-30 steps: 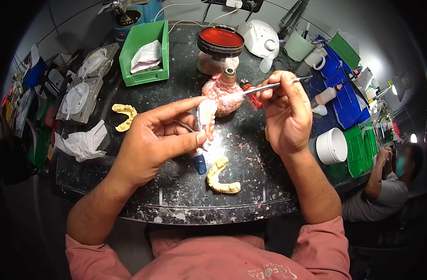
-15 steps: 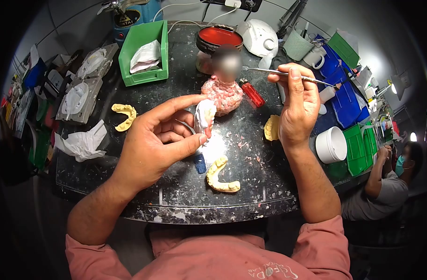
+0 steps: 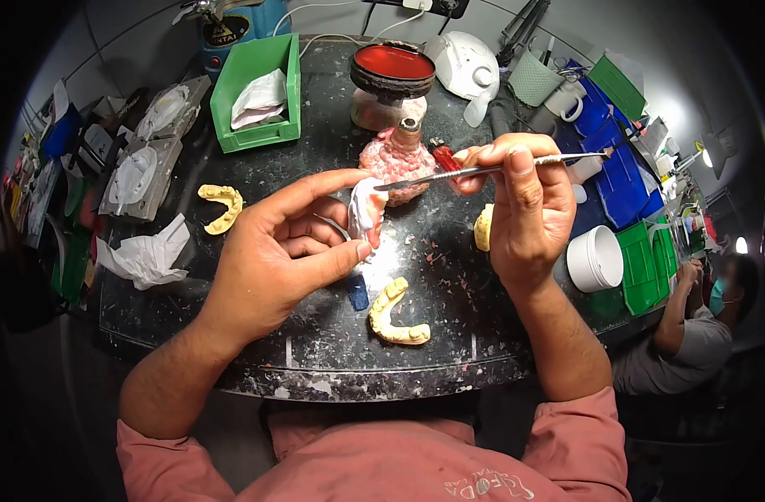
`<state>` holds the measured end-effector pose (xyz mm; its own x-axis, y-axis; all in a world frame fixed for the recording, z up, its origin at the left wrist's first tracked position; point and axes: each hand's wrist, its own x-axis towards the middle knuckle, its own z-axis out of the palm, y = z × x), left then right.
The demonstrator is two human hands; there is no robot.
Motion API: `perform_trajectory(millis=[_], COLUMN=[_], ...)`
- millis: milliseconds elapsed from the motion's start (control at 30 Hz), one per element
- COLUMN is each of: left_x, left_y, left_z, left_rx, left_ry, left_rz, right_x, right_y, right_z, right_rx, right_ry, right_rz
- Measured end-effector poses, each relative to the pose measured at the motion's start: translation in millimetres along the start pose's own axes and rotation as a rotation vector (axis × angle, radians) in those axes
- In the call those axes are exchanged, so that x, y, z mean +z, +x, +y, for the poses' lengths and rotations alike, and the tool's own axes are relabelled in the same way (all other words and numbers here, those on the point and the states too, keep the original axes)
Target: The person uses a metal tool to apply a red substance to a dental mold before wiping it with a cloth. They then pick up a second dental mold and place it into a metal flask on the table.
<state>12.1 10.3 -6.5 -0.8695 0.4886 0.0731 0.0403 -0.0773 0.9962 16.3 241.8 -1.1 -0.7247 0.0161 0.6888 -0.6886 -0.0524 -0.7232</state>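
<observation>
Between the thumb and index finger of my left hand (image 3: 269, 243) is a white dental model (image 3: 361, 207) with pink wax along its side. My right hand (image 3: 529, 213) grips a thin metal wax spatula (image 3: 449, 174) like a pen, its tip at the model's top edge. Just behind stands a wax-covered burner (image 3: 391, 167) with a metal nozzle. A red lighter (image 3: 446, 157) lies beside it, partly behind my right fingers. One yellow tooth cast (image 3: 391, 322) sits near the table's front, and another yellow cast (image 3: 483, 227) is partly hidden by my right hand.
A third yellow cast (image 3: 222, 209) and crumpled tissue (image 3: 148, 255) lie left. Behind are a green bin (image 3: 290, 92), a round dish of red wax (image 3: 395, 63) and a white device (image 3: 462, 67). A white tub (image 3: 594, 259) stands right; a masked person (image 3: 683, 343) sits beyond.
My right hand has turned and come lower, bringing the spatula's tip from above the burner to the dental model. My left hand stays nearly still. A blurred patch over the burner is gone.
</observation>
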Motion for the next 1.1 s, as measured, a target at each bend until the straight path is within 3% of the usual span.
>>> perform_trajectory(millis=[1100], left_x=[-1.9], left_y=[0.0], left_z=[-0.4], left_rx=[-0.014], left_ry=[0.062], left_rz=[-0.003], right_x=[0.3], right_y=[-1.7], right_z=[-1.5], right_rx=[-0.006], right_ry=[0.003], right_rz=[-0.049])
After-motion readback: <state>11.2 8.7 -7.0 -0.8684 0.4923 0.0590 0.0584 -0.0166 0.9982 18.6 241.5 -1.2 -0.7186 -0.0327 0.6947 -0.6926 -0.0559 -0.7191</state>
